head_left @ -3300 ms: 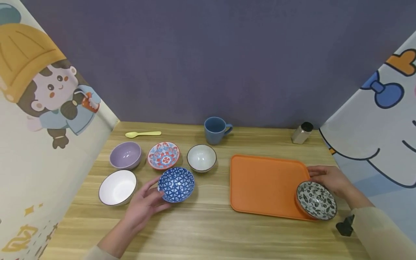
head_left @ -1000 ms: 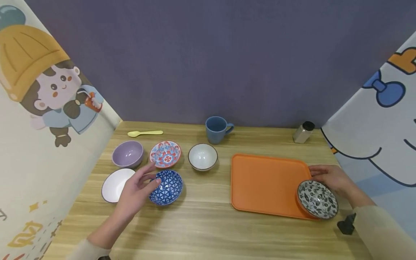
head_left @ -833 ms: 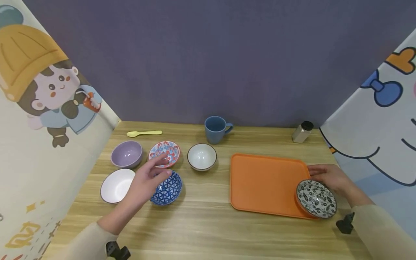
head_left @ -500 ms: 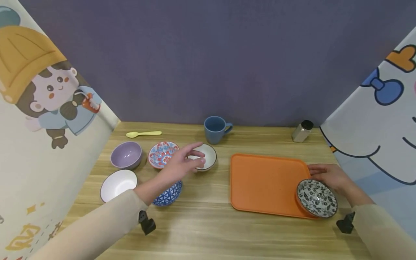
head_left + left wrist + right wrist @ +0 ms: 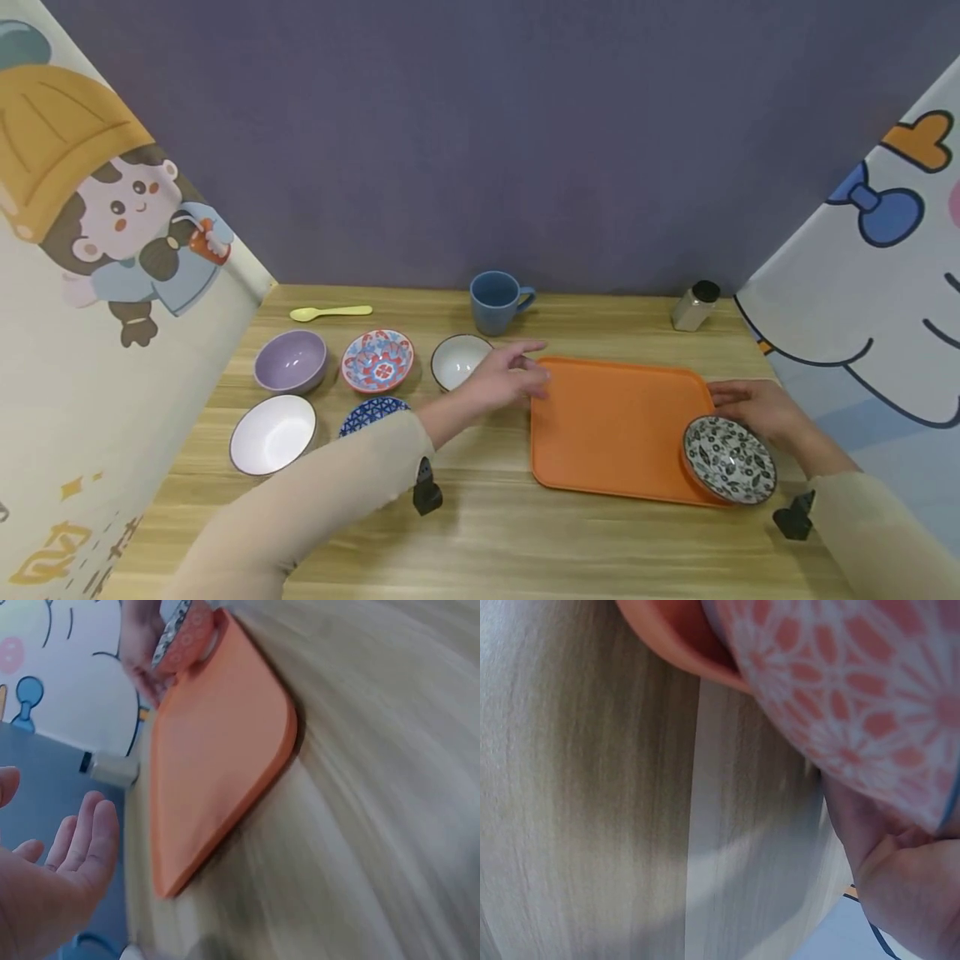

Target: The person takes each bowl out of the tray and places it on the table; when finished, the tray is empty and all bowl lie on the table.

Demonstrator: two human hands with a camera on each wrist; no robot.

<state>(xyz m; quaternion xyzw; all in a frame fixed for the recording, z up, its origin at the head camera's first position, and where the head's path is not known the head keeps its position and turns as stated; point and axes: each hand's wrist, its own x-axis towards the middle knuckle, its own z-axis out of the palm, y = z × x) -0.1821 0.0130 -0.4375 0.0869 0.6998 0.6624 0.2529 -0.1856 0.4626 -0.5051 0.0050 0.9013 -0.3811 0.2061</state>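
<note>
My left hand (image 5: 502,379) hangs with spread, loosely bent fingers at the upper left corner of the orange tray (image 5: 600,425), holding nothing. Its wrist passes over the white bowl with a dark rim (image 5: 459,358), and its sleeve covers part of the blue patterned bowl (image 5: 375,410). In the left wrist view, the palm and fingers (image 5: 105,832) show beside the tray. My right hand (image 5: 761,412) rests at the tray's right edge, fingers extended along the rim and thumb hidden. Right by it, a black-and-white floral bowl (image 5: 729,460), orange-patterned outside, sits over the tray's lower right corner.
On the left stand a purple bowl (image 5: 291,362), a plain white bowl (image 5: 272,435) and a red-and-blue patterned bowl (image 5: 377,361). Along the back are a yellow spoon (image 5: 330,312), a blue mug (image 5: 497,304) and a black-capped shaker (image 5: 695,306). Walls close the sides and back.
My left hand has let go of the blue patterned bowl, now on the table slightly left. That hand has moved right, over the dark-rimmed bowl to the tray. My right hand has stayed put.
</note>
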